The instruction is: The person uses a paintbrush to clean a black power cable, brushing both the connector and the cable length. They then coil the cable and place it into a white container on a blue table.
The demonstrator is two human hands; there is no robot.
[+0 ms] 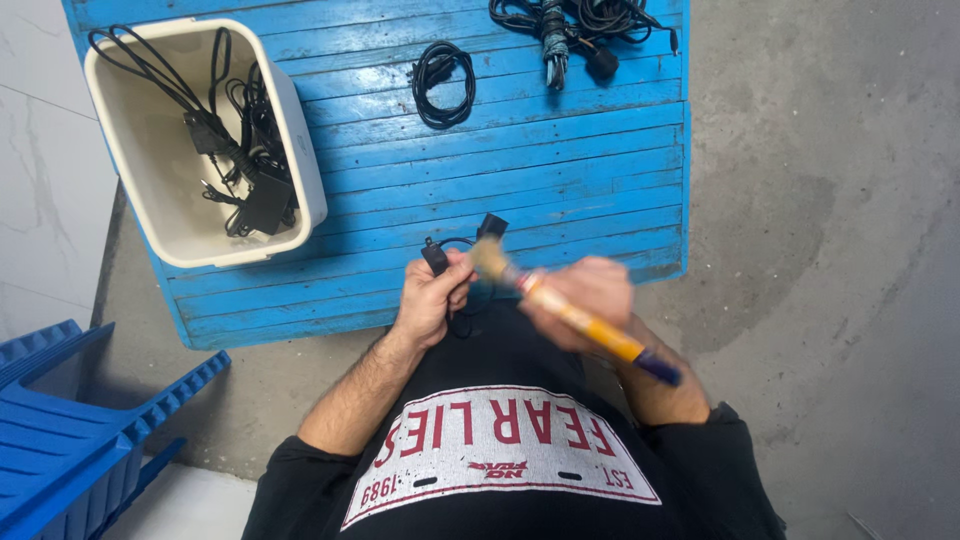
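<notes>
Hands meet just in front of your chest, above the near edge of a blue slatted wooden table (560, 170). Your left hand (430, 300) is closed around a small black power adapter (437, 258), its thin cord looping down beside your wrist, with a second black block (491, 226) poking up just beyond your fingers. Your right hand (585, 300), blurred with motion, grips a paintbrush (560, 310) with a yellow handle and a dark blue end; its pale bristles touch the adapter. This looks like the dusting step, and any further stroke calls for a firm hold on the adapter and light, short passes. Your black shirt carries a white, plate-shaped print with red lettering. Farther out on the left of the table stands a cream plastic tub (300, 120), rectangular with rounded corners, holding a tangle of black adapters and cords. Beyond the middle lies a coiled black cable (443, 85), and at the far edge a bundle of black cords (575, 25). A blue plastic chair (70, 420) stands at your left on the grey concrete floor (830, 200).
</notes>
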